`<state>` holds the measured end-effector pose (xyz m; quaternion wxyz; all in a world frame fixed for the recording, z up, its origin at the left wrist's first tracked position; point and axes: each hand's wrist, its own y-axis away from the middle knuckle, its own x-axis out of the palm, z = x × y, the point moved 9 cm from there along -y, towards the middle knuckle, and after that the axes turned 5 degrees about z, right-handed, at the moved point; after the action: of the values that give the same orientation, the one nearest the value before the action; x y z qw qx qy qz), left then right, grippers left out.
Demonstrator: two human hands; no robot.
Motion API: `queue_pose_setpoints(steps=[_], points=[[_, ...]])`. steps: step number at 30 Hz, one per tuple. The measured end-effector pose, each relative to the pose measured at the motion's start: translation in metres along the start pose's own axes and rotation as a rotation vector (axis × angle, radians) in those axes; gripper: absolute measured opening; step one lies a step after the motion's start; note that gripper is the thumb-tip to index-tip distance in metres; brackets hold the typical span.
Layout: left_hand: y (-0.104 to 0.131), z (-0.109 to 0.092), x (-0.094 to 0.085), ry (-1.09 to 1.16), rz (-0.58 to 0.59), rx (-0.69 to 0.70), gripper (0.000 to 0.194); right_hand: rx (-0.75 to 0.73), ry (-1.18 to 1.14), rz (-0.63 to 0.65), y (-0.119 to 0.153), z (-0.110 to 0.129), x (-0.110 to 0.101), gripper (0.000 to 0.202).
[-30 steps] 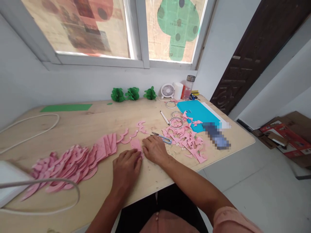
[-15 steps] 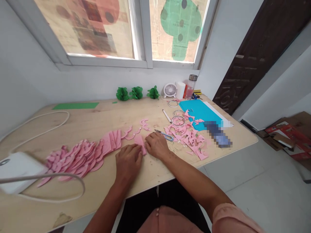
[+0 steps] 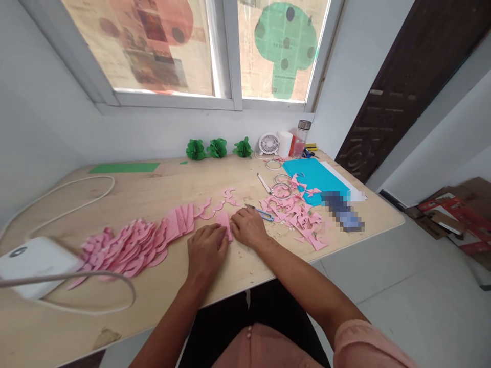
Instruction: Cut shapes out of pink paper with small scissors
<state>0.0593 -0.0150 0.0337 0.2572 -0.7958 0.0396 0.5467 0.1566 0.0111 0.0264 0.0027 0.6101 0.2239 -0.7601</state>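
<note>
A folded strip of pink paper (image 3: 223, 220) lies on the table between my two hands. My left hand (image 3: 207, 249) has its fingers curled against the strip's left and near side. From the right, my right hand (image 3: 248, 227) presses its bent fingers on the strip's other edge; its fingertips are partly hidden. Beside the right hand lies a blue-handled scissor-like snipper (image 3: 264, 213). Left of the hands, folded pink paper rectangles (image 3: 180, 222) run into a heap of cut, scalloped pink paper pieces (image 3: 130, 248). Curvy pink offcuts (image 3: 229, 195) lie just beyond the strip.
Pink scraps (image 3: 295, 214) are heaped at right, near metal rings (image 3: 281, 191), a white pen (image 3: 264, 183) and blue paper sheets (image 3: 318, 176). Green paper pompoms (image 3: 218, 148), a small fan (image 3: 269, 144) and a bottle (image 3: 301, 139) line the wall. A white device (image 3: 38, 263) with cables stands left.
The view has shifted slightly, so the things at left appear a little further right. Both hands stay at the pink strip, with hardly any movement.
</note>
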Motion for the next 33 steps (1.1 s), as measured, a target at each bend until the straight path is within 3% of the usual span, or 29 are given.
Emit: queue_pose_setpoints(steps=[13, 25, 33], points=[[0.000, 0.005, 0.001, 0.011, 0.032, -0.063, 0.025, -0.006, 0.005, -0.035, -0.001, 0.001, 0.000, 0.019], [-0.034, 0.020, 0.020, -0.177, 0.294, -0.121, 0.046, 0.003, -0.035, 0.010, -0.003, 0.000, 0.001, 0.017], [-0.040, 0.017, 0.024, -0.088, 0.295, -0.137, 0.044, 0.025, -0.084, 0.040, -0.004, -0.001, 0.001, 0.015]])
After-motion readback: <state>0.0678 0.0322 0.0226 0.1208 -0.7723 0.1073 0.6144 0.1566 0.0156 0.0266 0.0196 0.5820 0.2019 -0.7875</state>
